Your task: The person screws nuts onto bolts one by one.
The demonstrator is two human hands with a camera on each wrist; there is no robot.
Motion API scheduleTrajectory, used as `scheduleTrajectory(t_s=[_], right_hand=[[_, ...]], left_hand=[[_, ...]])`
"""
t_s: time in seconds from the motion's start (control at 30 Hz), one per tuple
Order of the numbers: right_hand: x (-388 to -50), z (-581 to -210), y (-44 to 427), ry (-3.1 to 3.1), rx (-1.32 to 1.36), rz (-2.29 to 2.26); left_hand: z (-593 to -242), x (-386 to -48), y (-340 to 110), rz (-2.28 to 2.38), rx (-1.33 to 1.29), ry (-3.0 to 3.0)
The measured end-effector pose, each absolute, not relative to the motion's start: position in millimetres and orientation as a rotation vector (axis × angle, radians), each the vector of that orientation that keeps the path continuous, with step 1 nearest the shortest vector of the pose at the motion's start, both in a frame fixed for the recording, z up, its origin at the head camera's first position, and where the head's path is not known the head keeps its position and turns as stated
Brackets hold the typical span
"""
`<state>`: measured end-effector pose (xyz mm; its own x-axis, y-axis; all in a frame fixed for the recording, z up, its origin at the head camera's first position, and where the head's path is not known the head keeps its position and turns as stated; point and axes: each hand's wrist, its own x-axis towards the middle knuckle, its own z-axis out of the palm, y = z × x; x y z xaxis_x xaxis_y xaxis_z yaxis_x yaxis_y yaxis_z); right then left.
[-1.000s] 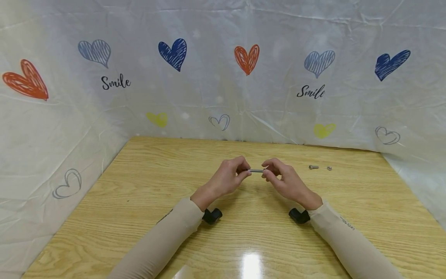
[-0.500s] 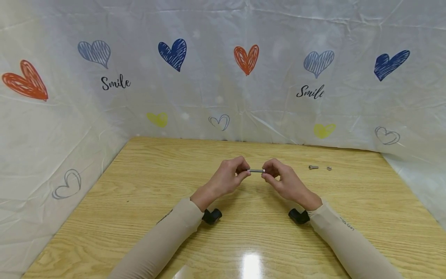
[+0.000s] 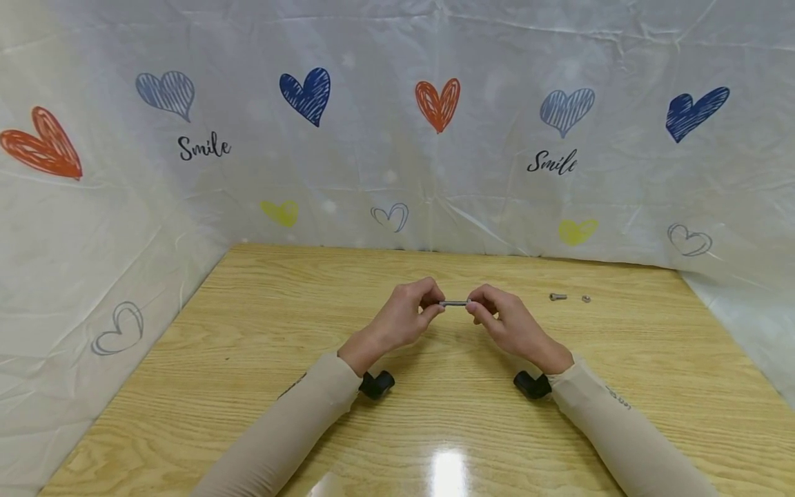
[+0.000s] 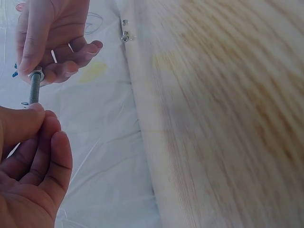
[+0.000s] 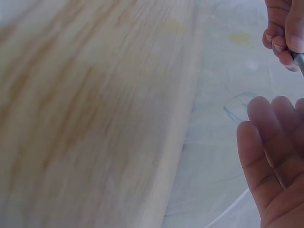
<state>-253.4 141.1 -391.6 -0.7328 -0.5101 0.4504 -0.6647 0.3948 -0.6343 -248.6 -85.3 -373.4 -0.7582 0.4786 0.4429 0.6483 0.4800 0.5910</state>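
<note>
Above the middle of the table a grey threaded bolt (image 3: pixel 455 303) is held level between the two hands. My left hand (image 3: pixel 406 312) pinches its left end between thumb and fingertips. In the left wrist view a hex nut (image 4: pixel 37 74) sits at the far end of the bolt. There my right hand (image 3: pixel 511 324) has its thumb and index finger on the nut, the other fingers loosely bent. The right wrist view shows only part of the bolt (image 5: pixel 299 59) by the left fingertips; the right thumb is out of that frame.
On the wooden table (image 3: pixel 298 290), to the right of the hands, lie a short bolt (image 3: pixel 558 297) and a small nut (image 3: pixel 586 299). A white sheet (image 3: pixel 373 159) printed with hearts hangs behind the table and at its sides.
My right fingers shift around the nut; half a second ago they were drawn back and more of it showed, and now they cover it again. The left hand keeps its hold on the bolt.
</note>
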Motion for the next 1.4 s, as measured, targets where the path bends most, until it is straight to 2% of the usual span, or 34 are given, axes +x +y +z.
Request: scheduleTrajectory(t_s=[0.37, 0.73, 1.4], right_hand=[[-251.1, -391.0, 141.8, -2.491, 1.013, 1.292], [-253.0, -393.9, 141.5, -2.441, 1.083, 1.281], [-251.6, -392.4, 141.5, -2.502, 0.988, 1.269]], left_hand=[[-374.0, -249.0, -86.2, -1.133, -0.984, -2.515], [-373.7, -247.7, -86.3, -1.130, -0.984, -2.516], [-371.1, -247.2, -86.8, -1.168, -0.996, -2.479]])
